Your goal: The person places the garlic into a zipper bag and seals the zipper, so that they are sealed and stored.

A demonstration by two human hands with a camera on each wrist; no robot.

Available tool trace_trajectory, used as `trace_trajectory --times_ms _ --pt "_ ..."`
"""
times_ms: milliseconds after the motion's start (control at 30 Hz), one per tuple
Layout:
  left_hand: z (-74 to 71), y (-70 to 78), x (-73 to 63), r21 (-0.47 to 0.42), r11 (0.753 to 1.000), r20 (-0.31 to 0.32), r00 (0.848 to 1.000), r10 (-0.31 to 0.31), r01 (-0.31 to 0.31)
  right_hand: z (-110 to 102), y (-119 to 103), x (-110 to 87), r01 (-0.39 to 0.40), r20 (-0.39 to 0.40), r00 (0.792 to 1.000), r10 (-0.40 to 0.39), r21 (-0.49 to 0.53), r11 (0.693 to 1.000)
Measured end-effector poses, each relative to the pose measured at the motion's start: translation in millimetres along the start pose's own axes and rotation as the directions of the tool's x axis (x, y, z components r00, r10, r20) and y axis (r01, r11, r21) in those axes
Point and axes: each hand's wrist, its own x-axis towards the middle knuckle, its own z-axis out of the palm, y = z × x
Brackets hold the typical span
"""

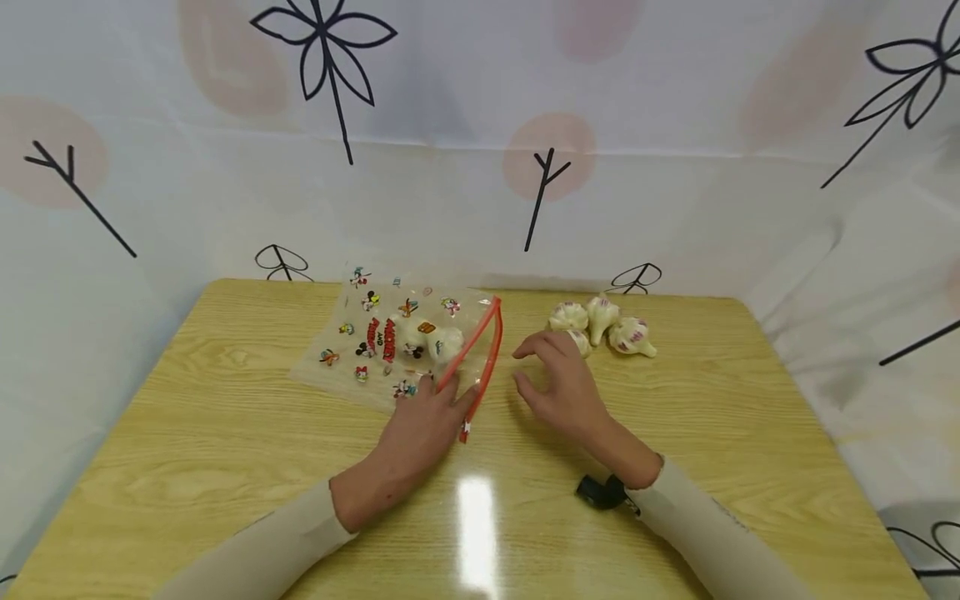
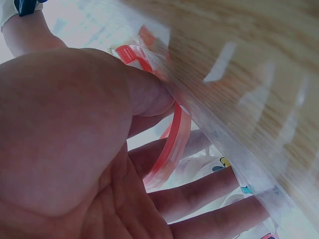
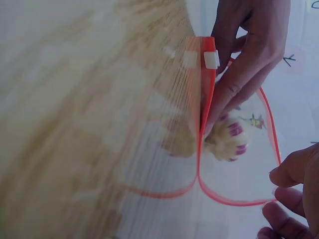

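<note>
A clear zip bag with cartoon prints and a red zip strip lies on the table, its mouth spread toward the right. Inside it are white garlic bulbs; one garlic bulb with purple marks shows through the opening in the right wrist view. My left hand grips the bag at the near side of its mouth, thumb and fingers on either side of the red strip. My right hand hovers just right of the mouth, fingers loosely bent and holding nothing. Several loose garlic bulbs sit beyond it.
The wooden table reaches to a patterned white cloth hanging behind and at both sides. A small black device is strapped at my right wrist. A bright reflection lies on the table's front middle.
</note>
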Motion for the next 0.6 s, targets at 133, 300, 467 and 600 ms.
trace_trajectory --times_ms 133,300,467,600 --pt "-0.3 -0.1 0.4 0.020 1.000 0.022 1.000 -0.004 0.003 -3.9 5.6 -1.8 0.010 -0.044 0.999 -0.010 -0.004 1.000" --pt "-0.7 1.2 0.4 0.001 1.000 0.008 1.000 -0.006 0.006 -13.0 13.9 -6.9 0.006 -0.091 0.996 -0.009 -0.036 0.999" --pt "1.5 0.4 -0.5 -0.012 1.000 -0.021 1.000 -0.006 0.006 -21.6 22.9 -11.2 -0.011 -0.126 0.992 0.004 -0.055 0.998" --pt "2.6 -0.1 0.4 -0.003 1.000 -0.003 1.000 -0.006 0.006 -28.4 30.7 -12.7 -0.028 -0.132 0.991 0.018 -0.074 0.997"
